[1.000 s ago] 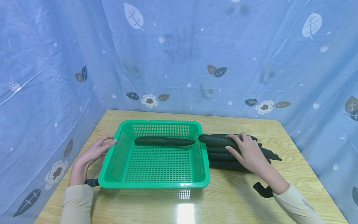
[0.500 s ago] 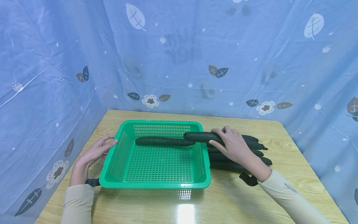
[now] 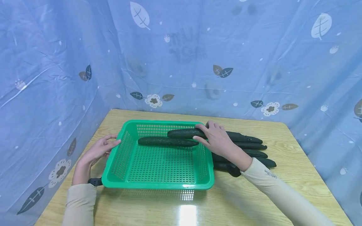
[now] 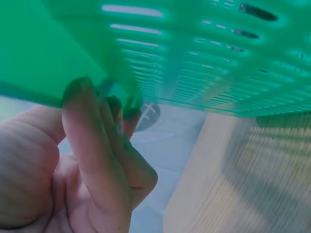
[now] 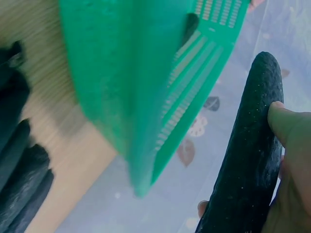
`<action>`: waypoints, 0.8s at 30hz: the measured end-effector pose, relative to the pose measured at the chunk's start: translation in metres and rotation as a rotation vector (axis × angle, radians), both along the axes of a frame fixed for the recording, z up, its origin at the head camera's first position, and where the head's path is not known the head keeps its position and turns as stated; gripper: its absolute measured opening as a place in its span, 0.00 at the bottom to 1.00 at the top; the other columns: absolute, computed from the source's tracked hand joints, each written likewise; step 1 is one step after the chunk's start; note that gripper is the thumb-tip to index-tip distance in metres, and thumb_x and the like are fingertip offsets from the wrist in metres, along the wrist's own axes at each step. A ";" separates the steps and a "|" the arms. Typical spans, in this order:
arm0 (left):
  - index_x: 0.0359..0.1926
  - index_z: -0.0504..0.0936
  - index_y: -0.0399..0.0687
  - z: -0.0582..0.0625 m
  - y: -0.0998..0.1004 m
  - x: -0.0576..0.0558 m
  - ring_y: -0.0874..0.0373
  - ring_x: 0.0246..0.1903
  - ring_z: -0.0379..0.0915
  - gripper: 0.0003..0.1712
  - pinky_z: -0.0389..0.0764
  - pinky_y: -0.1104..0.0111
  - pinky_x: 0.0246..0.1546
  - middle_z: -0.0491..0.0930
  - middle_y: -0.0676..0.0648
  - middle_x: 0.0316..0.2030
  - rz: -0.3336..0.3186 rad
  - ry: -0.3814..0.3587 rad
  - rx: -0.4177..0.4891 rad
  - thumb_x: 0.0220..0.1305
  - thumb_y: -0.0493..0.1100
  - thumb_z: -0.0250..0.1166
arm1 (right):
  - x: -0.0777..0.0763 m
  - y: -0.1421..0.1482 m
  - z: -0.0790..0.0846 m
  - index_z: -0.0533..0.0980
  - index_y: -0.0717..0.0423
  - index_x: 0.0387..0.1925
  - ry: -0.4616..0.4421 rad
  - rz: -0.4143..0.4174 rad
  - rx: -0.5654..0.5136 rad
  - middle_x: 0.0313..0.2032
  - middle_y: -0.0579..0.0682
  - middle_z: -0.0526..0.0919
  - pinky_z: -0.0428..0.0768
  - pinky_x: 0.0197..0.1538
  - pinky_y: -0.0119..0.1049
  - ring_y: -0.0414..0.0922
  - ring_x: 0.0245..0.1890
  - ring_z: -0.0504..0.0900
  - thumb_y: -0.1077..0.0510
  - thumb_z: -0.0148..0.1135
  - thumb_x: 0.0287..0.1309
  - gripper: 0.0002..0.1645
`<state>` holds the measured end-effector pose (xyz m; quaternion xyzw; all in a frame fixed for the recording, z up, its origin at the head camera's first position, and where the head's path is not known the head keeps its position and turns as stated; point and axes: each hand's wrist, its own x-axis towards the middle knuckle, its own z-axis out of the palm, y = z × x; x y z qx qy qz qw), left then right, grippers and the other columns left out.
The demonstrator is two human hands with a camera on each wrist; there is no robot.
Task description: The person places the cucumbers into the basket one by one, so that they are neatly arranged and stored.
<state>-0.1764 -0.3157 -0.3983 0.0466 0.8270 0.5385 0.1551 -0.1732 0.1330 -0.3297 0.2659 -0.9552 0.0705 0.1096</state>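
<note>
Gripping a dark green cucumber (image 3: 183,133) in the right hand (image 3: 217,138), across the right rim of a green perforated plastic basket (image 3: 158,185), near the far corner.
Holding the basket's left rim between thumb and fingers of the left hand (image 3: 99,151); inside, with a second cucumber (image 3: 167,142) lengthwise toward the far wall; just beside the right wall, with more cucumbers (image 3: 255,153) on a wood-grain table (image 3: 141,208).
</note>
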 end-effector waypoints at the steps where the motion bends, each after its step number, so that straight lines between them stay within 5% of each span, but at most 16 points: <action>1: 0.67 0.52 0.36 0.001 0.000 0.000 0.66 0.12 0.52 0.37 0.67 0.66 0.18 0.54 0.58 0.13 0.003 0.001 -0.007 0.68 0.54 0.53 | -0.001 -0.004 0.001 0.67 0.44 0.59 -0.005 0.003 0.007 0.33 0.51 0.67 0.61 0.33 0.40 0.46 0.27 0.63 0.37 0.52 0.61 0.29; 9: 0.67 0.56 0.38 0.006 -0.001 0.004 0.66 0.17 0.56 0.38 0.69 0.65 0.23 0.57 0.58 0.18 0.023 -0.014 -0.031 0.66 0.55 0.56 | -0.006 -0.040 0.003 0.65 0.41 0.60 -0.067 0.012 0.056 0.36 0.53 0.68 0.62 0.34 0.41 0.48 0.29 0.64 0.34 0.46 0.62 0.29; 16: 0.68 0.55 0.36 0.008 -0.007 0.007 0.69 0.25 0.68 0.38 0.77 0.65 0.32 0.74 0.57 0.36 -0.013 0.014 -0.047 0.66 0.51 0.58 | -0.009 -0.070 -0.005 0.64 0.41 0.62 -0.119 -0.001 0.097 0.38 0.55 0.67 0.59 0.33 0.40 0.48 0.30 0.61 0.32 0.42 0.63 0.31; 24: 0.68 0.53 0.35 0.010 -0.007 0.007 0.67 0.19 0.65 0.38 0.76 0.66 0.28 0.75 0.56 0.31 -0.028 0.002 -0.023 0.65 0.47 0.59 | -0.015 -0.103 -0.014 0.61 0.39 0.64 -0.183 -0.046 0.111 0.45 0.57 0.68 0.66 0.42 0.47 0.54 0.38 0.68 0.31 0.39 0.63 0.33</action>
